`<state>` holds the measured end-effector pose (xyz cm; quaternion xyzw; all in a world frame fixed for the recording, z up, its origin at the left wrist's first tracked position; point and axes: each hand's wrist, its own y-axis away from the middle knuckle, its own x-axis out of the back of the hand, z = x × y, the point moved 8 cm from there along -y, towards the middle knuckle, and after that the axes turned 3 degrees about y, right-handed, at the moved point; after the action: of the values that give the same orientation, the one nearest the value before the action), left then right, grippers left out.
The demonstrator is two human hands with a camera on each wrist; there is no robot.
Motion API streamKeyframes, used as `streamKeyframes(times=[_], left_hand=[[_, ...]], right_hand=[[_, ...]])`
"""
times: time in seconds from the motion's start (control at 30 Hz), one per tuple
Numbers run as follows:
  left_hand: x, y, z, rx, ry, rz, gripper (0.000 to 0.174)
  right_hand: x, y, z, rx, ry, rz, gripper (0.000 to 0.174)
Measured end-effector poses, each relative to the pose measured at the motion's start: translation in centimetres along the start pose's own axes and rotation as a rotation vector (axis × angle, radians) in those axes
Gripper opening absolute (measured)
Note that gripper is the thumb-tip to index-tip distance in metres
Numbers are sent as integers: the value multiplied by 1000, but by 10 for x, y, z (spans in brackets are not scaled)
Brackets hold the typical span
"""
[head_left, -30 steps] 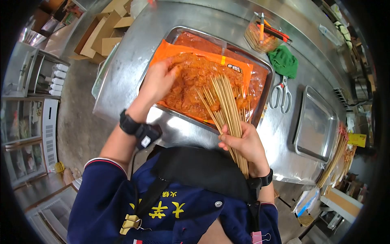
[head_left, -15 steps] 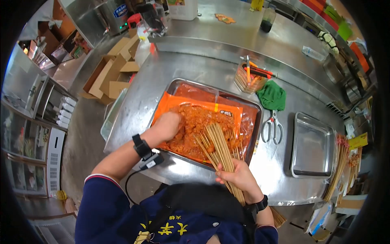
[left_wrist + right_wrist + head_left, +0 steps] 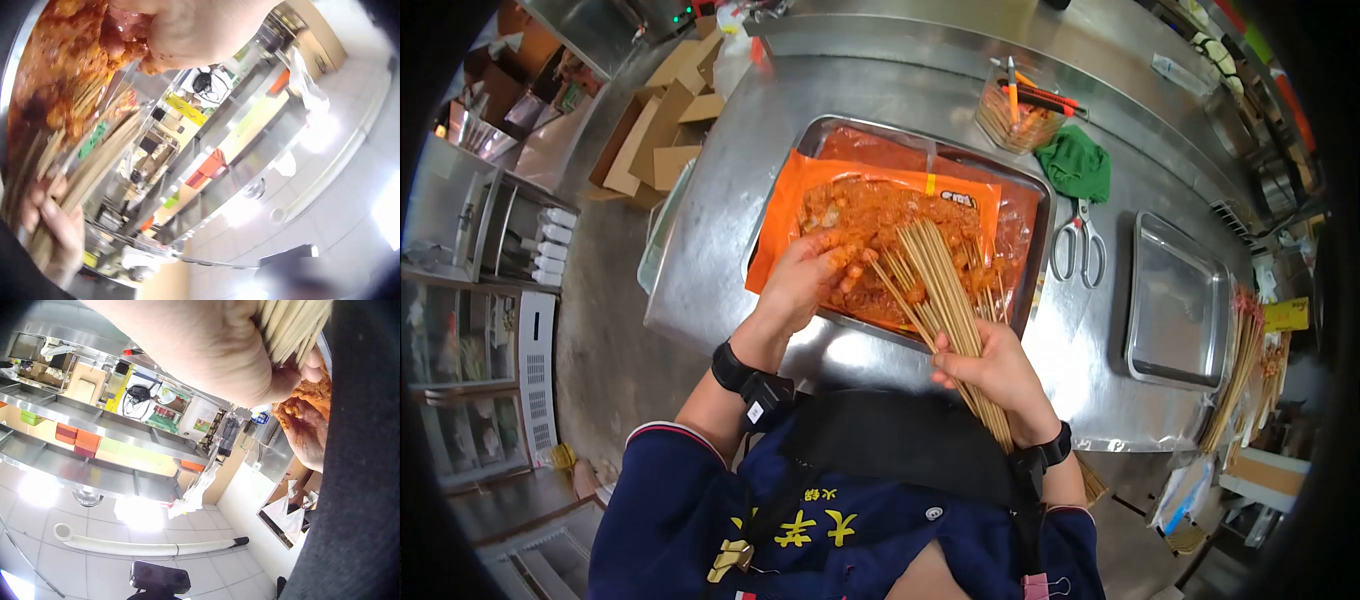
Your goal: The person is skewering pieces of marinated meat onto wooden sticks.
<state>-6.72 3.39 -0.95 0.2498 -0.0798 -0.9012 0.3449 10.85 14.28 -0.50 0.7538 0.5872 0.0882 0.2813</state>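
Observation:
My right hand [image 3: 1002, 372] grips a thick bundle of bamboo skewers [image 3: 948, 285], their tips pointing over the tray. One thin skewer stands a little apart from the bundle, its tip close to the left fingertips. With sauce-coated fingers, my left hand [image 3: 796, 284] pinches a piece of red marinated meat [image 3: 119, 32] at that tip. Below both hands, a heap of marinated meat [image 3: 865, 200] in red sauce lies on an orange plastic bag [image 3: 774, 235]. The bag lies in a metal tray [image 3: 1041, 275]. Some skewers in the bundle carry meat near their tips.
Right of the tray are scissors [image 3: 1080, 245], a green cloth [image 3: 1075, 163] and a clear container [image 3: 1012, 118] with pens. Farther right stands another metal tray [image 3: 1178, 300], with long skewers [image 3: 1232, 370] beyond it. Cardboard boxes [image 3: 650, 145] sit at the left.
My left hand has come out of the meat heap and moved right, toward the skewer tips, with a piece of meat. The right hand keeps its grip on the bundle. The head view has shifted.

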Motion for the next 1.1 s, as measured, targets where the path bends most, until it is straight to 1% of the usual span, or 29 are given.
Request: streamKeyframes(times=[0.07, 0.17, 0.27, 0.37, 0.47, 0.57, 0.87, 0.97, 1.07, 1.1], left_hand=[[-6, 3, -1, -10, 35, -22, 27], [-5, 0, -8, 19, 31, 21, 26], [-6, 0, -9, 44, 116, 82, 25], [-8, 6, -2, -60, 248, 78, 26], [-8, 8, 2, -102, 261, 73, 27], [-2, 6, -5, -61, 209, 82, 27], [-9, 10, -23, -5, 423, 7, 30], [-13, 14, -21, 9, 408, 57, 21], [-24, 16, -32, 75, 365, -3, 19], [-27, 17, -37, 85, 364, 26, 18]], right_hand=[[0, 0, 0, -11, -10, 12, 12], [0, 0, -1, -15, -5, 11, 12], [0, -1, 1, -13, -3, 9, 12], [1, -2, 0, -12, -9, 23, 11], [1, -2, 1, -13, -2, 14, 12], [2, -2, 2, -17, 4, 17, 12], [3, -3, 3, -16, -13, 23, 11], [2, -3, 2, -14, -6, 29, 11], [3, -3, 3, -3, -10, 33, 11], [3, -3, 2, 7, -15, 31, 11]])
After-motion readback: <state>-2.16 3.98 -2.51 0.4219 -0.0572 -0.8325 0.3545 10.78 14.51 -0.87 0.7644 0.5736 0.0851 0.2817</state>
